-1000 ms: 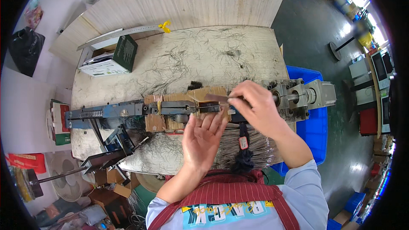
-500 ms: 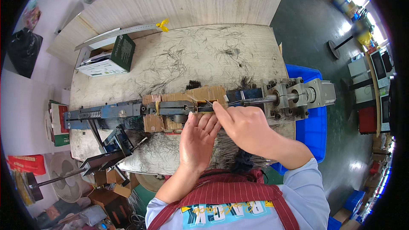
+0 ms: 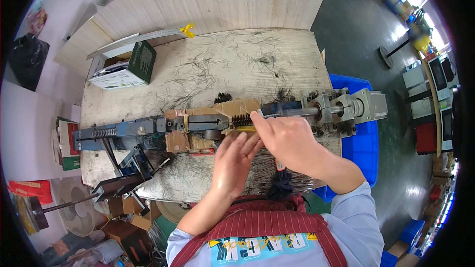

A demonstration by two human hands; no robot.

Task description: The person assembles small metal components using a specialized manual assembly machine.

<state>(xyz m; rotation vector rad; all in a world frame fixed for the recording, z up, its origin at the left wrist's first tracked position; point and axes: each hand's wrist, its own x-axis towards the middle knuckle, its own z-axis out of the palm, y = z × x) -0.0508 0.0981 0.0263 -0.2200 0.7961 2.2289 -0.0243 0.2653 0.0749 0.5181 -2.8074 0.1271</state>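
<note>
Black spiral brush (image 3: 241, 119), inside the right edge of the bench (image 3: 247, 66), is apparently steadied between left hand (image 3: 233, 160) and right hand (image 3: 288, 139), both grips hidden, continued support seemingly called for.

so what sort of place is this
Probably a small workshop: a long metal machine lies across a worktop littered with thin dark clippings, and a big blue bin stands beside it.

Near the far edge of the table (image 3: 292, 54), a hand could pass over loose bristles (image 3: 200, 66), short of the open carton (image 3: 132, 75). The spindle machine (image 3: 133, 127) blocks the middle, left edge to right; room between left hand (image 3: 232, 163) and right hand (image 3: 292, 138) seems tight.
</note>
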